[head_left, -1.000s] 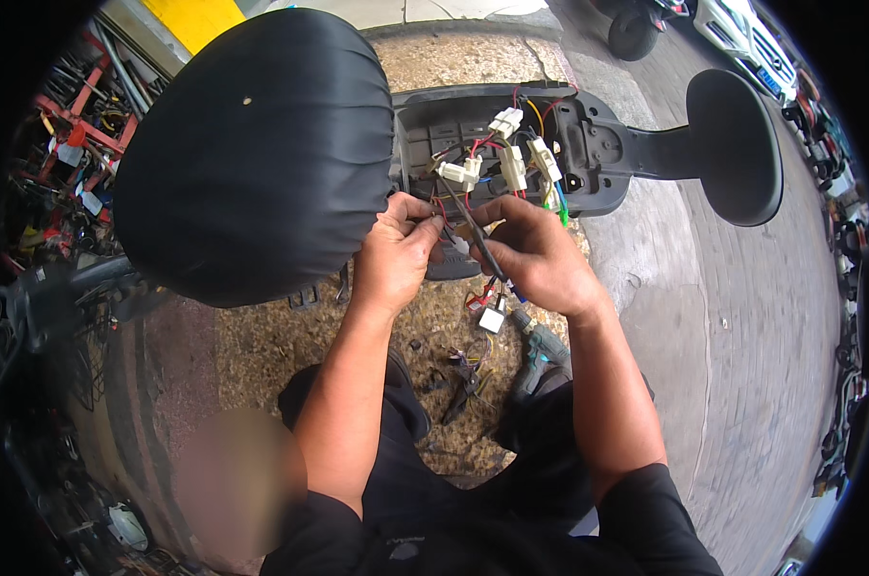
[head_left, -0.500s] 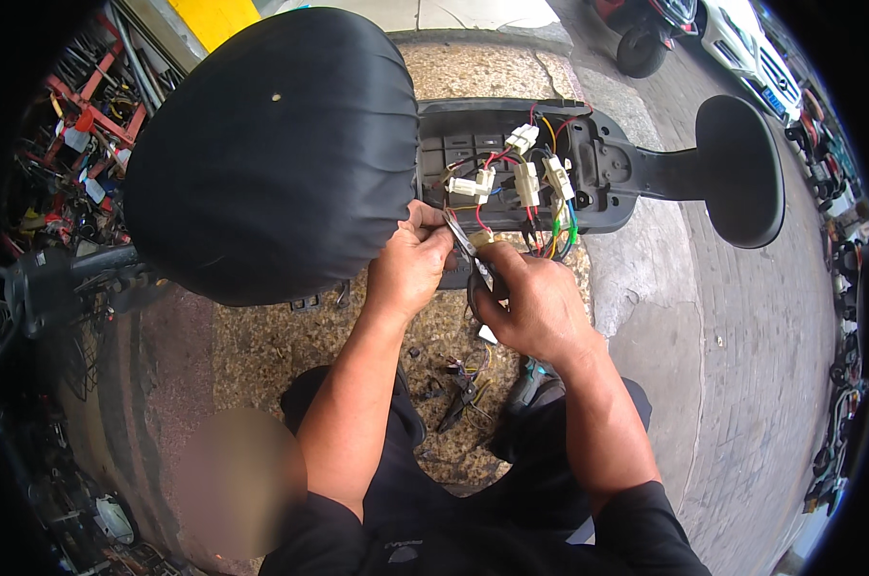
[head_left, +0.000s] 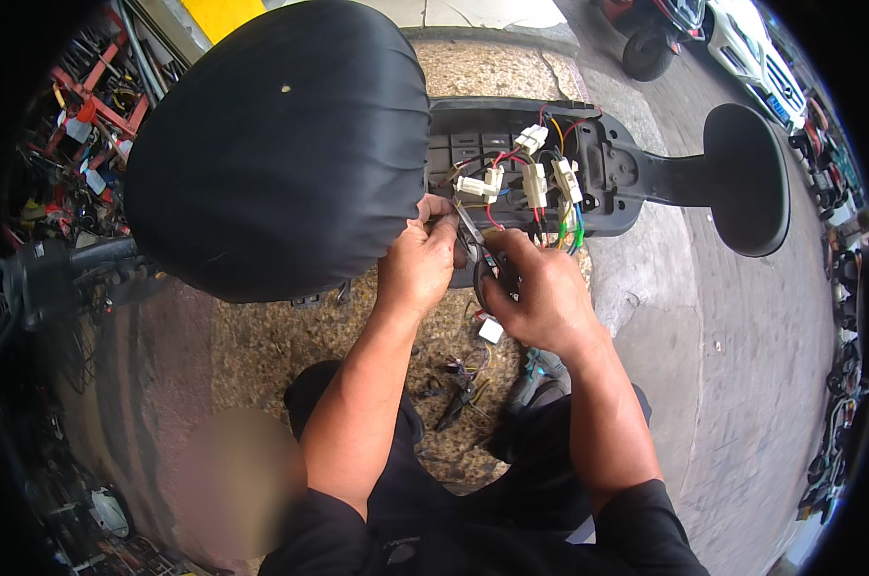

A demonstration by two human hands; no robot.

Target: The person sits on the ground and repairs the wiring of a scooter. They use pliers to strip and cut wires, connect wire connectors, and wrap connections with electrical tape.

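My right hand (head_left: 547,296) is closed round a pair of scissors (head_left: 470,227), blades pointing up and left. Right beside the blades, my left hand (head_left: 421,264) pinches what looks like a thin wire, mostly hidden by its fingers. Both hands work at the near edge of an open black plastic body (head_left: 444,144) of a scooter or e-bike. White connectors (head_left: 534,185) with red, yellow, blue and green wires lie over it. Left of them a large black covered seat (head_left: 281,154) hides part of the body. Below my right hand shows a white connector (head_left: 490,331).
Cut wires and dark-handled pliers (head_left: 463,396) lie on the speckled ground between my legs, near a teal-and-grey tool (head_left: 530,379). A black backrest (head_left: 744,180) juts out to the right. Cluttered parts (head_left: 89,144) fill the left side; a white car (head_left: 756,62) stands far right.
A pale piece beside the scissors is no longer visible there, and the white connector below my right hand shows more fully. Both hands keep nearly the same place in the scene.
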